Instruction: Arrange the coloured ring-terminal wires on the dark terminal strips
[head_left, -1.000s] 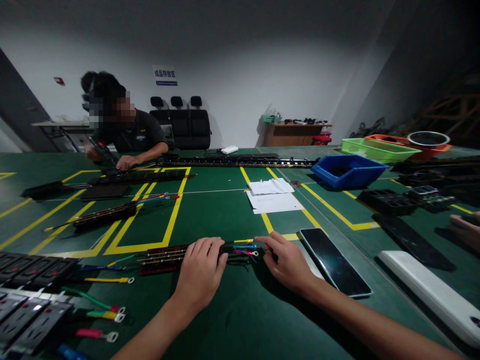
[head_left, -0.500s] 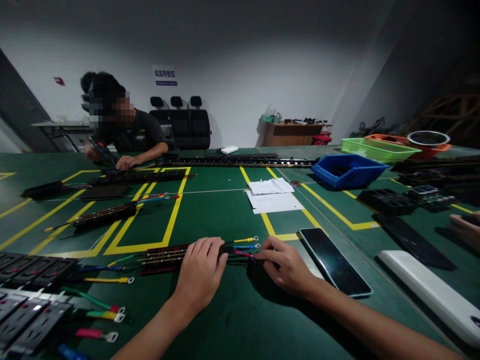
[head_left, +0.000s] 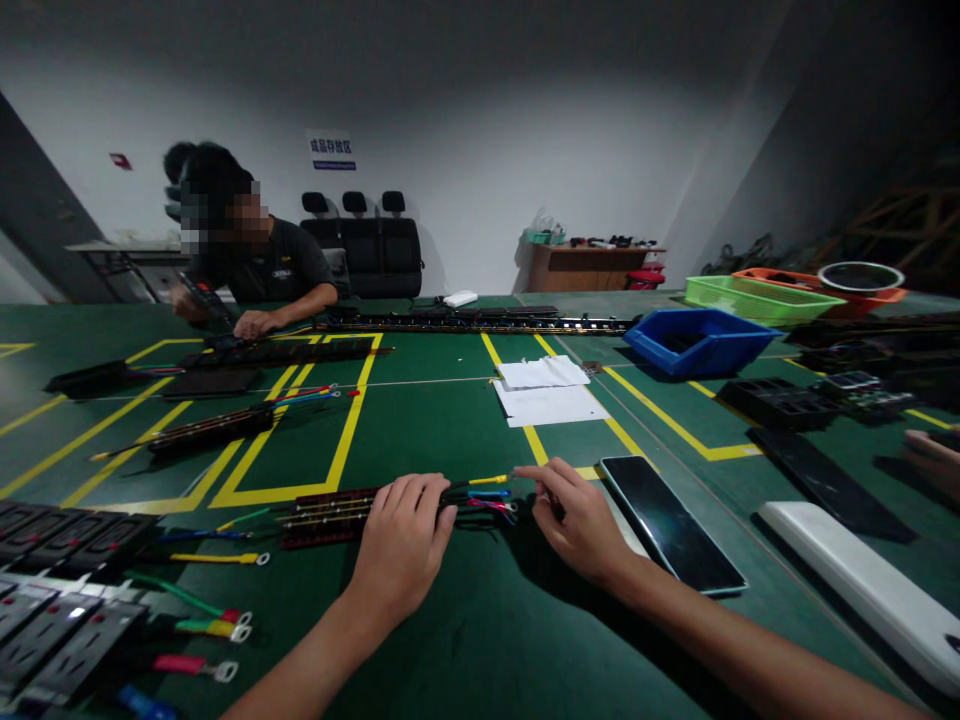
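Room, dimly lit

Wall (head_left: 480, 190) pale, darkening to shadow toward top. Sign (head_left: 332, 148) hung above three black seats (head_left: 363, 250). Brown desk (head_left: 581, 272) near wall, right of seats. Foreground tabletop (head_left: 427, 430) green, marked with yellow lines (head_left: 346, 440).

Electrical assembly workshop: green workbench (head_left: 465, 640), yellow marking lines (head_left: 349, 422), ring-tipped wires (head_left: 214, 558), blue parts bin (head_left: 701, 358).

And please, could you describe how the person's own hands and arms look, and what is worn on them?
The left hand and right hand are bare, without gloves. No sleeve shows on the left forearm or right forearm; I see no watch, bracelet or ring.
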